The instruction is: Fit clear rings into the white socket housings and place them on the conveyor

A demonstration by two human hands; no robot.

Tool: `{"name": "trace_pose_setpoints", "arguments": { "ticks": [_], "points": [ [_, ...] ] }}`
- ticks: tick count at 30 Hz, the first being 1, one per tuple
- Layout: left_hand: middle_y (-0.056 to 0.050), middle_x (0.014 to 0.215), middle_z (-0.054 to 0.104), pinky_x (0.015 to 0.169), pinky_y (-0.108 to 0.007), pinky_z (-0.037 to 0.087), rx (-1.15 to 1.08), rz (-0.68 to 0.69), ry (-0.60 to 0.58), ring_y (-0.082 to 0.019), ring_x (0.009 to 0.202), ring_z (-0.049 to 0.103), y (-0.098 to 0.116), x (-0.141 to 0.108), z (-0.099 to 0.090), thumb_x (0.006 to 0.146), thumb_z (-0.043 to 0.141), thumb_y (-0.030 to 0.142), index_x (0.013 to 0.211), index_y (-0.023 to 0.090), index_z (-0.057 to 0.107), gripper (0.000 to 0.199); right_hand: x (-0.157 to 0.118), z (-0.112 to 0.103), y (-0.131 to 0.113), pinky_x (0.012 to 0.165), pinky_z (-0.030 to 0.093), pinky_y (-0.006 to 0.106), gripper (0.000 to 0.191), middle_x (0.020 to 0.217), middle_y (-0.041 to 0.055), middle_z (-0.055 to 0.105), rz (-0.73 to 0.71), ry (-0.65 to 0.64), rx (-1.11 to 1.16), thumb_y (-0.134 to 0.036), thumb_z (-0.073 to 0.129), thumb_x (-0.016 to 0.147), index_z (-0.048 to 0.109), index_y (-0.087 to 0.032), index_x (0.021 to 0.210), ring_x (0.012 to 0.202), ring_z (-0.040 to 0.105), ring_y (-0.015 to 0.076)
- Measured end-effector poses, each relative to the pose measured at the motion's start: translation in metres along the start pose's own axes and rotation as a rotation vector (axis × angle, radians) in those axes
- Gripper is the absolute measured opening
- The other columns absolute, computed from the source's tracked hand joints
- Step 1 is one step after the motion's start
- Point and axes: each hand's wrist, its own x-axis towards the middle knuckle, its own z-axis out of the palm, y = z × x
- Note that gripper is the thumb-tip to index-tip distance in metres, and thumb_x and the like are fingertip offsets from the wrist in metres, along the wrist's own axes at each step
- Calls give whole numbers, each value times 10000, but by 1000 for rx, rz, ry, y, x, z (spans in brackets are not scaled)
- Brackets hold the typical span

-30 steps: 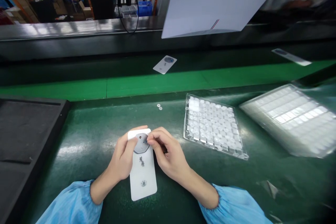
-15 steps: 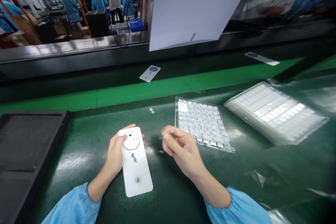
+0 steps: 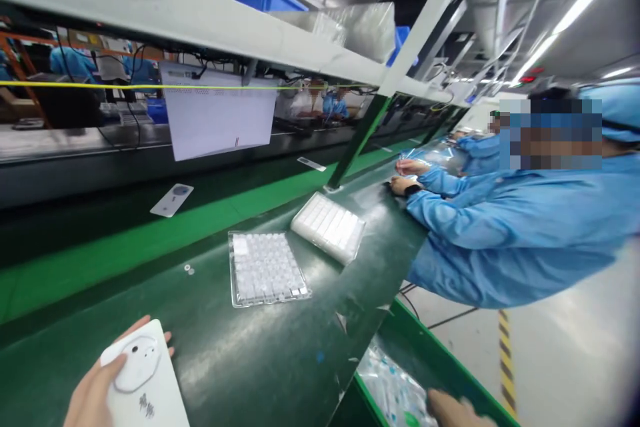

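Note:
At the lower left my left hand (image 3: 93, 395) grips a white phone back panel (image 3: 165, 397), thumb on its face and fingertips showing past the far edge. The panel bears an octagonal outline with small dark holes and black lettering; its lower end is cut off by the frame. My right hand (image 3: 457, 408) is at the bottom right, over a green bin (image 3: 450, 360) beside the table edge. It is smeared by motion, so its fingers are unclear. Clear plastic scraps (image 3: 393, 380) with blue and green bits lie in the bin near it.
On the green table (image 3: 250, 353) lie a clear tray of small round pieces (image 3: 270, 267), a second tray stack (image 3: 327, 223) and two small rings (image 3: 189, 269). Another white panel (image 3: 173, 200) rests farther back. A co-worker in blue (image 3: 500, 213) sits at the right; a green post (image 3: 357, 140) rises behind.
The view has swung right and up, showing the co-worker and the bin. My right hand has gone from beside the round-piece tray to over the bin. My left hand still holds the panel.

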Motion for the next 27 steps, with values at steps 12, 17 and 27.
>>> {"name": "trace_pose_setpoints", "arguments": {
  "ticks": [12,17,27],
  "points": [
    [-204,1045,762,676,-343,589,-23,256,-73,-355,905,742,-4,-26,28,644,769,497,1337,34,565,858,71,33,-75,480,501,422,179,866,168,694,-172,137,-323,-415,594,858,626,-343,1019,602,666,292],
    [-194,1015,764,640,-337,562,-36,308,-97,-340,863,742,-8,-20,22,724,691,486,1387,32,517,822,111,173,-215,685,590,395,285,907,111,725,-530,-395,-107,-380,470,1005,723,-252,983,750,696,259],
    [-150,1044,768,707,-324,572,4,277,-106,-336,943,734,-7,-11,10,687,702,523,1399,90,542,849,177,315,-293,863,563,367,220,951,60,724,-451,-603,-500,-347,648,1014,716,-138,1003,871,695,187]
  ]
}}
